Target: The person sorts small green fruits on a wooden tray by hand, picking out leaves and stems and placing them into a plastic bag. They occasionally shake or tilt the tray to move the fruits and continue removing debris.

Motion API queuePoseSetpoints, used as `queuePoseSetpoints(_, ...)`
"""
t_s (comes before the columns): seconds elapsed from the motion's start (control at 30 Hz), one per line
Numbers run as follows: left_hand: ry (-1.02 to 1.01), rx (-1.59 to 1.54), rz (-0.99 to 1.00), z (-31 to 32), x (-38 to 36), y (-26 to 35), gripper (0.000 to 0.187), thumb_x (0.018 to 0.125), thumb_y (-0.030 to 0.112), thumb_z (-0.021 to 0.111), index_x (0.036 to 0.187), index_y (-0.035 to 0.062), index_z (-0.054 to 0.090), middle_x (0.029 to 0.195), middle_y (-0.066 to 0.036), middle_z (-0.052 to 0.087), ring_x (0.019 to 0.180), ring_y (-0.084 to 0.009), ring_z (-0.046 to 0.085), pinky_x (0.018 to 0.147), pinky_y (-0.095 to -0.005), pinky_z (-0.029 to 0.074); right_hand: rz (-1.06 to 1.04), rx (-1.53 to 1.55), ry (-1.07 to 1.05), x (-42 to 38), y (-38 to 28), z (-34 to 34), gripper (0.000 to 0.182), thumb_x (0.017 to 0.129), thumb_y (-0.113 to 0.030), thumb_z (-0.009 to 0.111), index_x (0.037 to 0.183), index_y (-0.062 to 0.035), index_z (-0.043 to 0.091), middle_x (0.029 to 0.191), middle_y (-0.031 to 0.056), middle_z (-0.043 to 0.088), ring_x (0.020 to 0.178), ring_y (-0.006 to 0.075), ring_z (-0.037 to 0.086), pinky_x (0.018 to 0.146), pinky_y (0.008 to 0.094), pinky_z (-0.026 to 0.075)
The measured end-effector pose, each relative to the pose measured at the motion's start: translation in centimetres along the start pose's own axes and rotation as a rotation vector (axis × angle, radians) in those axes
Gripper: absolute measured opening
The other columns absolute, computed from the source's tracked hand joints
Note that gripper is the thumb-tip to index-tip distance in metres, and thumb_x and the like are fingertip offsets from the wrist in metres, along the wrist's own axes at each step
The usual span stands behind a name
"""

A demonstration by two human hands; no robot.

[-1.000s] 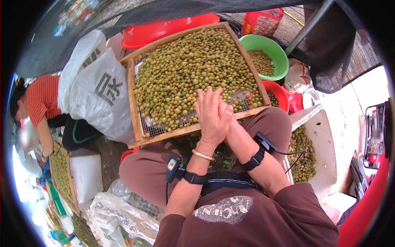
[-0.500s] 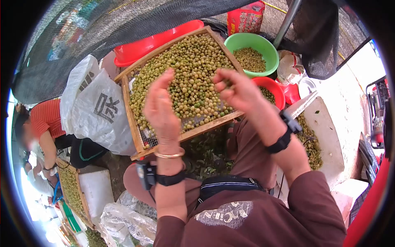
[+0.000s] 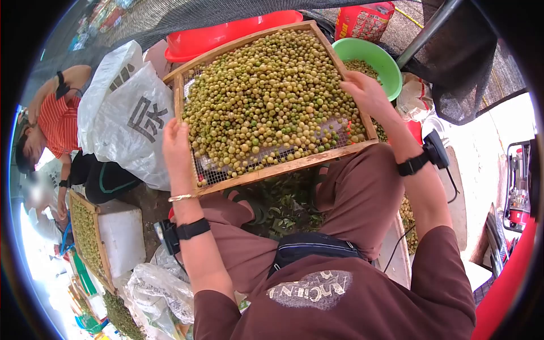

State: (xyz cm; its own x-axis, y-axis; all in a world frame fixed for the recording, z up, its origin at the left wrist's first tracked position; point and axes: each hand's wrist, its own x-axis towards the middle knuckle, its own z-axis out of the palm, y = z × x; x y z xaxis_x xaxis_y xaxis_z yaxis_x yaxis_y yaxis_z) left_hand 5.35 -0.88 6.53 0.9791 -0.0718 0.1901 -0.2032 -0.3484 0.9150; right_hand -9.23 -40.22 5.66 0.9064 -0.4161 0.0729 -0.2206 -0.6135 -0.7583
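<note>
A wooden-framed mesh tray (image 3: 281, 169) spreads in front of my knees, loaded with small round yellow-green fruits (image 3: 263, 93). My left hand (image 3: 178, 152) closes around the tray's left rail. On the opposite rail, my right hand (image 3: 369, 97) takes hold, thumb uppermost and the other fingers partly hidden by the frame. Bare mesh shows along the near edge, where the fruits lie thinner. The tray tilts slightly in view, its far side reaching toward a red basin (image 3: 232, 37).
A green basin (image 3: 391, 68) with fruits stands beyond my right hand. White sacks (image 3: 127, 122) crowd the left side, near a person in a striped shirt (image 3: 59, 124) by another fruit tray (image 3: 88, 238). A metal pole (image 3: 428, 34) slants at upper right.
Both hands have moved apart, from above the fruits to the tray's left and right rails. The fruits lie more spread out, and the person at left has raised an arm.
</note>
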Motion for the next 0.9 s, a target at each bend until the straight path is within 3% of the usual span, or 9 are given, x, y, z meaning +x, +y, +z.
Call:
queuePoseSetpoints(0.07,-0.029,-0.001,-0.003,1.3,-0.1,-2.6,0.039,0.089,0.023,0.053,0.116,-0.0052,0.048,0.111,-0.015,0.054,0.102,-0.0206,0.052,0.091,-0.0306,0.038,-0.027,0.072,-0.040,2.5,-0.8,2.5,0.056,0.080,-0.036,0.056,0.115,0.0075,0.051,0.113,0.0244,0.056,0.106,0.0344,0.054,0.090,0.0378,0.041)
queuePoseSetpoints(0.17,0.010,-0.090,-0.145,2.7,-0.1,-5.6,0.045,0.088,0.026,0.054,0.117,-0.0068,0.046,0.114,-0.018,0.053,0.105,-0.0238,0.051,0.092,-0.0319,0.038,-0.015,-0.123,-0.044,4.9,0.0,5.7,0.057,0.080,-0.038,0.057,0.114,0.0076,0.052,0.109,0.0250,0.057,0.103,0.0348,0.055,0.091,0.0392,0.041)
queuePoseSetpoints(0.23,0.061,0.038,-0.040,3.4,0.2,-6.3,0.051,0.087,0.030,0.056,0.119,-0.0073,0.044,0.117,-0.021,0.051,0.108,-0.0273,0.049,0.094,-0.0340,0.037,0.030,-0.384,0.048,5.5,0.7,8.0,0.061,0.078,-0.041,0.057,0.115,0.0069,0.051,0.107,0.0263,0.057,0.103,0.0362,0.054,0.091,0.0408,0.041)
queuePoseSetpoints(0.3,0.069,0.093,-0.026,4.7,0.2,-6.5,0.053,0.087,0.032,0.055,0.120,-0.0074,0.043,0.120,-0.023,0.047,0.113,-0.0309,0.045,0.095,-0.0371,0.035,-0.044,-0.391,0.083,5.8,2.2,11.8,0.069,0.075,-0.046,0.059,0.124,0.0008,0.046,0.122,0.0269,0.045,0.114,0.0394,0.043,0.095,0.0456,0.036)
queuePoseSetpoints(0.4,0.029,0.307,-0.026,6.3,1.3,-8.0,0.054,0.087,0.037,0.052,0.120,-0.0053,0.045,0.126,-0.023,0.042,0.118,-0.0352,0.039,0.098,-0.0418,0.032,0.126,-0.317,0.092,6.2,-1.2,15.9,0.068,0.072,-0.050,0.060,0.124,-0.0078,0.048,0.126,0.0230,0.040,0.112,0.0393,0.043,0.093,0.0466,0.036)
queuePoseSetpoints(0.5,0.102,0.382,-0.003,7.1,1.7,-8.7,0.055,0.087,0.038,0.051,0.120,-0.0050,0.045,0.124,-0.024,0.043,0.117,-0.0354,0.040,0.098,-0.0415,0.033,0.136,-0.268,0.114,5.4,-4.8,18.7,0.066,0.071,-0.047,0.061,0.123,-0.0093,0.046,0.115,0.0218,0.045,0.102,0.0364,0.047,0.088,0.0464,0.039)
queuePoseSetpoints(0.57,0.115,0.360,-0.026,7.4,2.1,-8.6,0.056,0.087,0.039,0.052,0.120,-0.0051,0.045,0.123,-0.023,0.044,0.117,-0.0345,0.041,0.097,-0.0408,0.034,0.246,0.060,-0.085,4.9,-7.8,20.1,0.063,0.072,-0.042,0.062,0.122,-0.0094,0.043,0.109,0.0231,0.045,0.098,0.0354,0.047,0.086,0.0455,0.039)
queuePoseSetpoints(0.63,0.143,0.252,-0.087,7.4,2.5,-8.6,0.058,0.086,0.041,0.052,0.121,-0.0052,0.044,0.123,-0.023,0.044,0.116,-0.0340,0.043,0.097,-0.0404,0.034,0.228,-0.014,-0.126,2.5,-11.0,21.5,0.059,0.072,-0.035,0.064,0.120,-0.0090,0.041,0.108,0.0248,0.044,0.098,0.0356,0.047,0.085,0.0445,0.040)
queuePoseSetpoints(0.9,0.147,0.195,-0.106,7.2,2.2,-9.0,0.059,0.085,0.040,0.053,0.123,-0.0044,0.043,0.124,-0.022,0.045,0.114,-0.0334,0.045,0.095,-0.0394,0.035,-0.364,-0.219,-0.150,-1.4,-11.2,23.0,0.062,0.072,-0.035,0.062,0.126,-0.0118,0.042,0.118,0.0283,0.043,0.105,0.0409,0.044,0.086,0.0477,0.036)
